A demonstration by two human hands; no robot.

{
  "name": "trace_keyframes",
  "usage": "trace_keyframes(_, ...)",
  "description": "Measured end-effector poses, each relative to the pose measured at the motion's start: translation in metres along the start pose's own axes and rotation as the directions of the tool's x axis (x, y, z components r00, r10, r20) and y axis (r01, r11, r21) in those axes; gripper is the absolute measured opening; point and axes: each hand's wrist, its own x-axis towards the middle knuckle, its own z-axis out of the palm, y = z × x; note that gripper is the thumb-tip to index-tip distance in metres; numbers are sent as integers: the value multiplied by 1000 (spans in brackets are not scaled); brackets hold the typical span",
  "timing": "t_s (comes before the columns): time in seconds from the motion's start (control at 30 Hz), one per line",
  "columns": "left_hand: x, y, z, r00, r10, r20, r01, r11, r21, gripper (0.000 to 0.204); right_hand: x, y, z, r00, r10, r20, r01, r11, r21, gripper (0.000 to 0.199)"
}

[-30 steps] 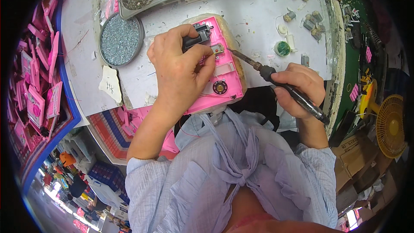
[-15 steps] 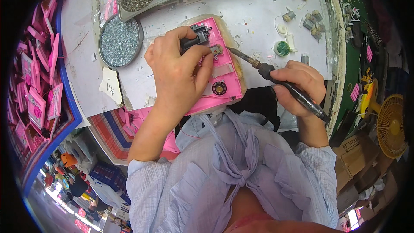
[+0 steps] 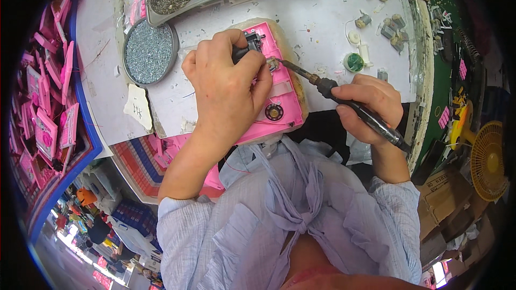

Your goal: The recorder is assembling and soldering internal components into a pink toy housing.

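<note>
Hands work close: left hand (image 3: 226, 83) pinches pink casing (image 3: 279, 94), right hand (image 3: 368, 104) grips soldering iron (image 3: 344, 102).

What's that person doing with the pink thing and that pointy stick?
A person is working at a white table. The left hand presses down on a pink plastic case lying open. The right hand grips a soldering iron like a pen, its tip touching a small metal part inside the case. A round dish of screws sits to the left.
</note>
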Motion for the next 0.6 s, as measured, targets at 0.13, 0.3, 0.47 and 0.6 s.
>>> trace_keyframes(0.13, 1, 0, 0, 1000, 12, 1, -12, 1000, 7, 13, 1, 1, 0, 1000, -5, 9, 5, 1000, -8, 27)
trace_keyframes(0.3, 2, 1, -2, 1000, 22, 15, -22, 1000, 15, 13, 1, 3, 3, 1000, -20, -6, 20, 1000, -3, 28)
trace_keyframes(0.47, 4, 2, -4, 999, 26, 31, -26, 1000, 15, 13, 2, 3, 3, 1000, -18, 5, 18, 1000, 2, 28)
trace_keyframes(0.6, 4, 2, -4, 999, 34, 32, -35, 999, 22, 13, 3, 2, 4, 998, -54, 15, 54, 998, -17, 29)
